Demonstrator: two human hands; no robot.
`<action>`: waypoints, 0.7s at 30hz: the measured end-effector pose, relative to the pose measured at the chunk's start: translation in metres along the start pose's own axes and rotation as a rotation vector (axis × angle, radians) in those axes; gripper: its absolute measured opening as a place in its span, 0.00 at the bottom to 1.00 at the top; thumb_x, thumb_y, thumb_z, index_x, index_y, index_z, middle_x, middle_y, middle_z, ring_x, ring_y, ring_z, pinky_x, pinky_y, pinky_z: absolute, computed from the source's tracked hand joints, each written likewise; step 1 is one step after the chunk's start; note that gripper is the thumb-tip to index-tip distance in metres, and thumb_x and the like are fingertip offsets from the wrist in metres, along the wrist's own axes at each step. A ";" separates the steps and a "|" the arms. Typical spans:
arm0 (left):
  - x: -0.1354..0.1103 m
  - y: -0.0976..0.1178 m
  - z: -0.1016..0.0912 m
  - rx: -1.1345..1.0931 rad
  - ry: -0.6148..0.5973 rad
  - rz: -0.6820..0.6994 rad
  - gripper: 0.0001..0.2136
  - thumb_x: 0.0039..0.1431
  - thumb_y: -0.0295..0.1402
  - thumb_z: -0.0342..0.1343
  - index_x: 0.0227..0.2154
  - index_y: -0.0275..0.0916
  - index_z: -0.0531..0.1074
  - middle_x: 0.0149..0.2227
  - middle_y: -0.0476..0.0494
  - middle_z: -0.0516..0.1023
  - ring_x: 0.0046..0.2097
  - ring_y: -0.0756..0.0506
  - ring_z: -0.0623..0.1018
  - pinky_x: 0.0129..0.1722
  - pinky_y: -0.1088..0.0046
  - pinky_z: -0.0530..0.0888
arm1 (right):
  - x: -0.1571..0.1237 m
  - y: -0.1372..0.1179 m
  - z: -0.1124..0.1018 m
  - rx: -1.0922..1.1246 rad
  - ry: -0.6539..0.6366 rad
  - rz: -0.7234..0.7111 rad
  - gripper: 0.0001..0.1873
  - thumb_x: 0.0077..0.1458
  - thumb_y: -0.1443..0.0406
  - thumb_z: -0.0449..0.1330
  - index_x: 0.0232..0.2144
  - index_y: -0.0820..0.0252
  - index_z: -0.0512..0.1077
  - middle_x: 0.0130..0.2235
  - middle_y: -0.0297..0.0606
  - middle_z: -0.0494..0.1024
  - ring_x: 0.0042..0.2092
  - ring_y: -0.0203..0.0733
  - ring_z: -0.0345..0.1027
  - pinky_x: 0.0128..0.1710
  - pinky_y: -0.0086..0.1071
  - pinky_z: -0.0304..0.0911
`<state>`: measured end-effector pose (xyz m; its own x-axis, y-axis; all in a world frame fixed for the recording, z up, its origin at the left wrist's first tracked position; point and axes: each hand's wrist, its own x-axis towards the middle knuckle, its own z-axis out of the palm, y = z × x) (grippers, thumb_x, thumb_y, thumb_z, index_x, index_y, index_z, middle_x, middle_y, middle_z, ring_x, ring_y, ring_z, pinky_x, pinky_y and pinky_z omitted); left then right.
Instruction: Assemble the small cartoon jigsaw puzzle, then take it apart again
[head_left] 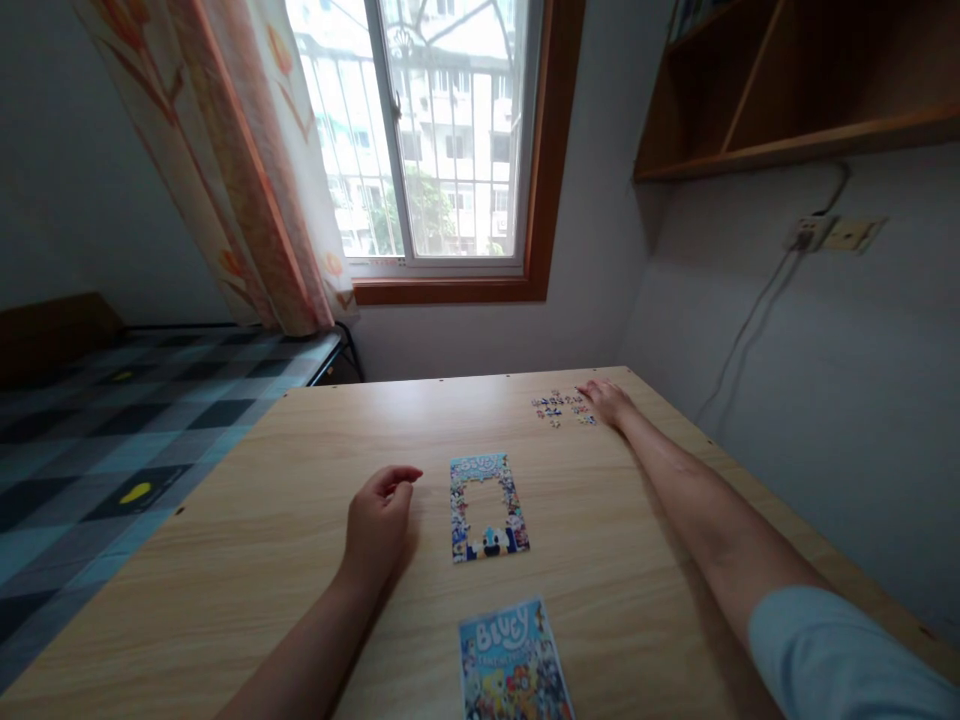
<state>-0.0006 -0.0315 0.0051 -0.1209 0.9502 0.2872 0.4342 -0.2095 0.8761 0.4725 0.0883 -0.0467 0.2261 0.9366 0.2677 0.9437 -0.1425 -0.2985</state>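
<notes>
A small, partly built jigsaw puzzle (487, 507) lies on the wooden table (285, 470); its border is filled and its middle is bare. My left hand (379, 522) rests just left of it, fingers curled loosely, holding nothing I can see. My right hand (609, 401) reaches to the far right of the table and lies over a small heap of loose puzzle pieces (559, 406), fingertips touching them. A picture card (514, 662) printed "Bluey" lies near the table's front edge.
A bed with a checked blue cover (112, 420) stands left of the table. Behind are a window (442, 130) with a curtain (247, 170). A wooden shelf (795, 90) hangs on the right wall above a socket with a cable (806, 237).
</notes>
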 end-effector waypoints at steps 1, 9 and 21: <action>0.000 0.001 0.000 -0.003 0.001 -0.005 0.14 0.46 0.38 0.51 0.29 0.39 0.79 0.33 0.43 0.83 0.37 0.41 0.80 0.41 0.67 0.76 | 0.001 0.002 0.000 0.019 0.031 0.045 0.31 0.70 0.55 0.38 0.49 0.58 0.78 0.52 0.45 0.79 0.55 0.46 0.69 0.58 0.35 0.57; 0.001 0.001 -0.001 -0.011 0.004 0.005 0.13 0.45 0.37 0.52 0.28 0.39 0.79 0.32 0.44 0.83 0.36 0.41 0.80 0.41 0.67 0.77 | -0.003 0.011 0.000 0.154 0.269 0.275 0.20 0.61 0.56 0.53 0.33 0.61 0.82 0.37 0.47 0.83 0.40 0.46 0.75 0.44 0.32 0.65; 0.002 -0.004 0.002 -0.026 0.003 0.016 0.13 0.47 0.37 0.51 0.29 0.39 0.79 0.32 0.45 0.83 0.35 0.43 0.80 0.41 0.68 0.76 | -0.017 0.008 -0.003 0.076 0.221 0.328 0.14 0.51 0.58 0.63 0.37 0.58 0.83 0.39 0.45 0.84 0.42 0.49 0.76 0.42 0.33 0.67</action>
<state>-0.0008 -0.0285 0.0011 -0.1166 0.9461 0.3021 0.4128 -0.2305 0.8812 0.4768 0.0704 -0.0507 0.5663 0.7530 0.3352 0.7945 -0.3903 -0.4652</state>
